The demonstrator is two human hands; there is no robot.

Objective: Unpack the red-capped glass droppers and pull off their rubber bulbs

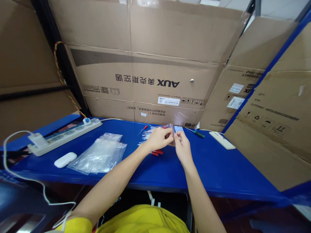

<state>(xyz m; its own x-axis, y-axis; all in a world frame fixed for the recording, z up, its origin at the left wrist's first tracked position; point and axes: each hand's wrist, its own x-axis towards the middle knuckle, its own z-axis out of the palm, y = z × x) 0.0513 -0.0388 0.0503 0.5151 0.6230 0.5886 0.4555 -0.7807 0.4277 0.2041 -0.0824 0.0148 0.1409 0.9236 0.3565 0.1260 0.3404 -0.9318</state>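
Note:
My left hand (158,138) and my right hand (182,146) are close together over the back middle of the blue table. Fingers of both are pinched on a clear plastic bag (171,127), seen partly between them. Its contents are hard to make out. Beneath and beside my left hand lies a pile of thin, shiny pieces (145,137), some with red handles (157,152). A small red-handled screwdriver (143,129) rests just behind that pile. Flat clear zip bags (100,155) are stacked to the left. Behind my right hand a phone with a lit screen (179,128) is partly hidden.
A white power strip (69,133) with a plugged-in charger (38,140) runs along the left side. Near it sits a white earbud case (65,160). A green-handled screwdriver (198,133) and a white power bank (222,140) lie right. Cardboard (145,64) walls the back.

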